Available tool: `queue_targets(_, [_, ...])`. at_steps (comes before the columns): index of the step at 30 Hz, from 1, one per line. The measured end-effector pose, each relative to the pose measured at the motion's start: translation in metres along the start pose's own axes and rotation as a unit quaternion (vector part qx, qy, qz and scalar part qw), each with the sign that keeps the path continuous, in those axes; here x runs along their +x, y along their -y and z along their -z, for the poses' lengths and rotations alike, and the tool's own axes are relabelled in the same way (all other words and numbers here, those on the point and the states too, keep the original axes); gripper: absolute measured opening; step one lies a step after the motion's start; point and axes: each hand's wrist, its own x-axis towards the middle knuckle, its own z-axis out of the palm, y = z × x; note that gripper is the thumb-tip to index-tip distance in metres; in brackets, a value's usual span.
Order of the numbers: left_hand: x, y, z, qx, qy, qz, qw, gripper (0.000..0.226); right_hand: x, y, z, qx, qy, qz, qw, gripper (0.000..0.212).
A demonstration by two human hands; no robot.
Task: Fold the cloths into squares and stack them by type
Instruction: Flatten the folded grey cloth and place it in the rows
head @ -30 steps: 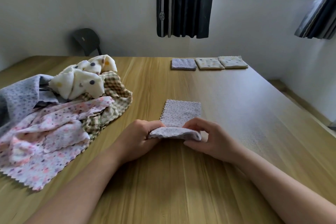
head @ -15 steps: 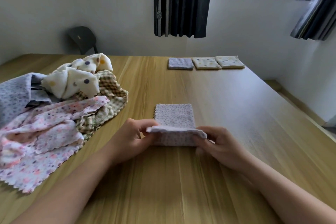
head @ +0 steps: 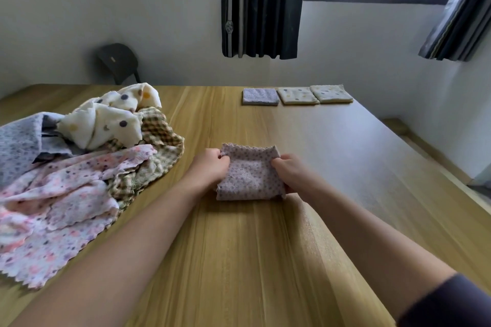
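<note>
Pinching opposite sides, both hands [head: 251, 170] hold a purple dotted cloth [head: 249, 175] with scalloped edges, folded square.

table [head: 239, 260]: wood-grain, faint sheen | cloth [head: 249, 175]: soft nubby fabric

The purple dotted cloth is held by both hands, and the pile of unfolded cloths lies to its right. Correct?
No. The head view shows the pile of unfolded cloths left of the purple dotted cloth; left hand and right hand do hold it.
</note>
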Motion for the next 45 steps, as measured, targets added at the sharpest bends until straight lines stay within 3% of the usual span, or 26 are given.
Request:
queue_targets(3, [0.007,-0.008,-0.003,0.074,0.017,0.043,0.996,0.032,0.014,0.008,-0.003,-0.087,-0.010,-0.035,0.996,0.035])
queue_targets(9, [0.009,-0.012,-0.012,0.140,-0.024,0.064,0.988,0.019,0.024,0.022,-0.009,-0.249,-0.029,-0.027,0.968,0.036])
queue_targets(12, [0.012,-0.010,-0.008,0.046,0.001,0.088,0.995,0.032,0.027,0.021,-0.010,-0.270,-0.033,-0.034,0.962,0.036])
queue_targets(16, [0.005,-0.008,0.006,-0.129,0.087,0.127,0.979,0.015,0.033,0.018,-0.012,-0.296,-0.033,-0.034,0.954,0.040])
queue_targets(22, [-0.009,-0.009,0.016,-0.134,0.176,0.139,0.965,0.016,0.037,0.020,-0.020,-0.333,-0.045,-0.038,0.941,0.046])
queue_targets(25, [-0.011,-0.006,0.014,-0.104,0.184,0.111,0.971,0.018,0.034,0.023,-0.021,-0.352,-0.039,-0.038,0.934,0.051])
queue_targets(34, [-0.016,0.007,0.010,0.005,0.091,0.075,0.993,0.022,0.023,0.023,-0.015,-0.379,-0.027,-0.008,0.925,0.058])
queue_targets(37, [-0.020,0.008,0.009,0.137,-0.037,0.026,0.990,0.014,0.031,0.019,-0.017,-0.376,-0.023,-0.004,0.926,0.056])
queue_targets(39, [-0.022,0.002,0.005,0.215,-0.150,-0.067,0.963,0.013,0.036,0.018,-0.016,-0.350,-0.025,-0.014,0.936,0.047])
queue_targets(40, [-0.021,-0.003,0.001,0.208,-0.159,-0.113,0.959,0.019,0.036,0.019,-0.014,-0.332,-0.023,-0.024,0.943,0.046])
queue_targets(42, [-0.016,-0.012,-0.012,0.190,-0.066,-0.159,0.967,0.035,0.033,0.021,-0.010,-0.252,-0.005,-0.057,0.966,0.052])
queue_targets(45, [-0.013,-0.010,-0.032,0.254,0.099,-0.135,0.953,0.057,0.020,0.019,0.008,-0.068,0.078,-0.112,0.988,0.054])
